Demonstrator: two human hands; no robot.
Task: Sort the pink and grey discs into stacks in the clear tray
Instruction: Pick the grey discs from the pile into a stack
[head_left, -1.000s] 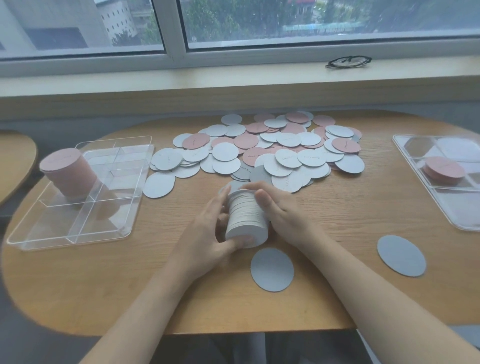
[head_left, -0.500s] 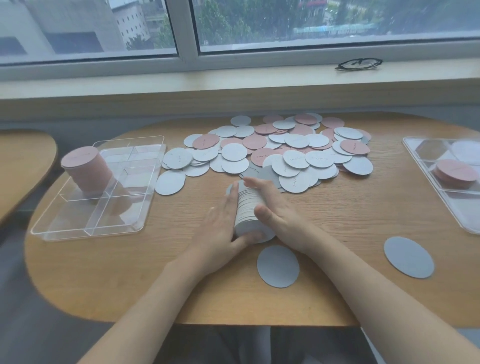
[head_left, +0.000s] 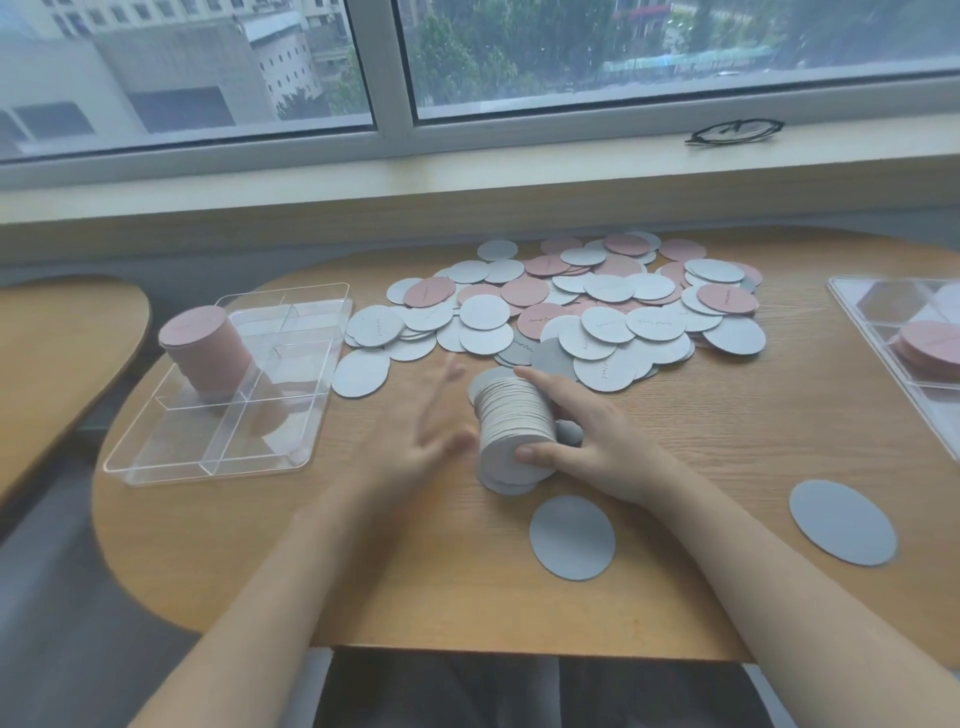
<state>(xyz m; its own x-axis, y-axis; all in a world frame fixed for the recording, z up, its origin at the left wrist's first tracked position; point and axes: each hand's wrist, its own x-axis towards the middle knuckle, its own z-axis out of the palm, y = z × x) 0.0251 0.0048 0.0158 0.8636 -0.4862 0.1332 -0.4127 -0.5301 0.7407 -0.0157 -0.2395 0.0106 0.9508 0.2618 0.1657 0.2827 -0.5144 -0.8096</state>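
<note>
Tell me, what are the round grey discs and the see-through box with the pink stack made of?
The round grey discs look like matte card or thin board: flat, dull, thin layered edges. The see-through box looks like hard clear plastic: glossy, see-through walls and dividers around the pink stack.

Bare bench (head_left: 363, 545) lies along the near edge, left of the single grey disc (head_left: 571, 537). Toward the far edge, the loose disc pile (head_left: 587, 306) blocks the middle. At the left edge, the clear tray (head_left: 311, 447) carries a tall pink stack (head_left: 205, 348) in its far-left compartment; the other compartments stand open from above.
</note>
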